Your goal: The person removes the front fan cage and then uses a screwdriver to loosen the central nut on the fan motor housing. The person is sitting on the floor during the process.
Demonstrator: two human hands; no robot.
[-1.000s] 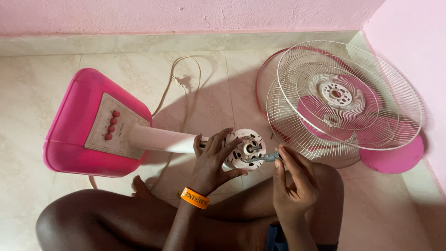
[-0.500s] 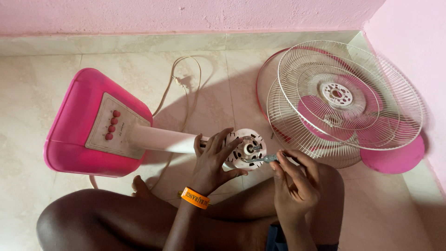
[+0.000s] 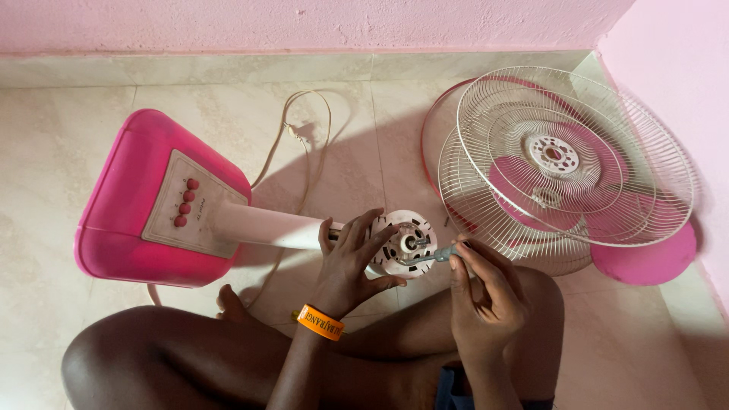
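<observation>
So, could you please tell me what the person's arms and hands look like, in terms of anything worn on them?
Both arms are bare, with no sleeves in view and no gloves. The left hand has an orange wristband with dark lettering around its wrist. The right hand and its wrist carry nothing: no band or watch, and no ring that shows.

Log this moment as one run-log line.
left hand: grips white motor housing | right hand: holds screwdriver, tip at housing | wire guards: on floor

The right hand [image 3: 486, 300] has been shifted slightly on the screwdriver [image 3: 434, 255], its fingers [image 3: 459, 262] regripped nearer the shaft; the tool appears turned a little against the white motor housing [image 3: 406, 243].
</observation>
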